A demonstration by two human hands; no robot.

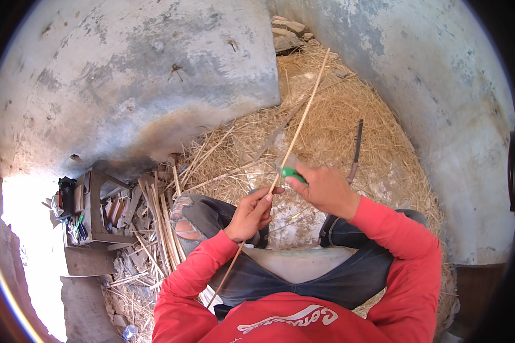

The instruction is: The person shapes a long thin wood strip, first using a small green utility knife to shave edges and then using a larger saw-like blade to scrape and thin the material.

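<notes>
My left hand is closed around a long, thin bamboo strip. The strip slants from beside my left thigh up toward the far wall. In my right hand is a green-handled knife, fingers wrapped around the handle. Its greyish blade is blurred and lies against the strip, just beyond my left hand. My legs are bent to either side under my forearms.
Pale shavings cover the floor ahead. A dark, narrow tool with a brownish end lies at the right. Left stand a wooden stool with items on it and several long strips. Worn grey walls enclose the space.
</notes>
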